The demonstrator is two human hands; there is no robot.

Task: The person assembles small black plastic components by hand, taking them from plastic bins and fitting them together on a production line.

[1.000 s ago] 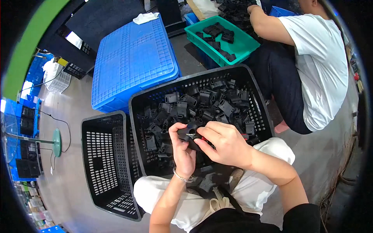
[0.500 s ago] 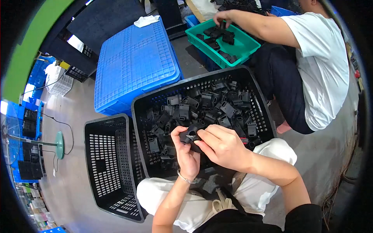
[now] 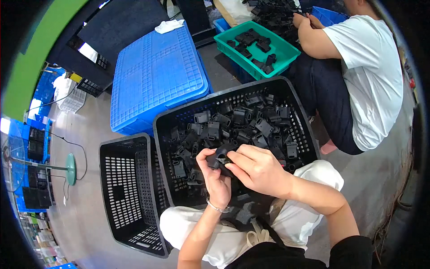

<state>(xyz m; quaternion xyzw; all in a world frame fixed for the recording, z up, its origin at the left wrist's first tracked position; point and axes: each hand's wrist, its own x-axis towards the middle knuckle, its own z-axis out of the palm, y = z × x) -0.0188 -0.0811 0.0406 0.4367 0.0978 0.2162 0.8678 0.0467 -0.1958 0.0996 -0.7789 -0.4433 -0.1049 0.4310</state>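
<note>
My left hand [image 3: 217, 183] is closed around a black moulded plastic part [image 3: 219, 162] with a round opening at its top. From the right, my right hand [image 3: 260, 172] pinches at the same part with thumb and fingers. Whether a small tool is also in the right hand cannot be made out; a light, shiny spot shows at the part's opening. Both hands are above the near side of a black perforated crate [image 3: 163, 177], which holds many similar black plastic parts [image 3: 213, 130].
An upright black perforated basket [image 3: 104, 179] stands at left. Behind it is a blue lidded bin [image 3: 154, 74]. Beyond the crate, a green tray [image 3: 286, 56] holds black parts. A co-worker [image 3: 374, 80] sits at right, hands over a far heap of parts [image 3: 273, 15]. A fan [image 3: 70, 168] stands far left.
My hands stay at almost the same place, still on the part. The shiny tip at its opening shows less. The co-worker's hand has moved from the green tray to the heap behind it.
</note>
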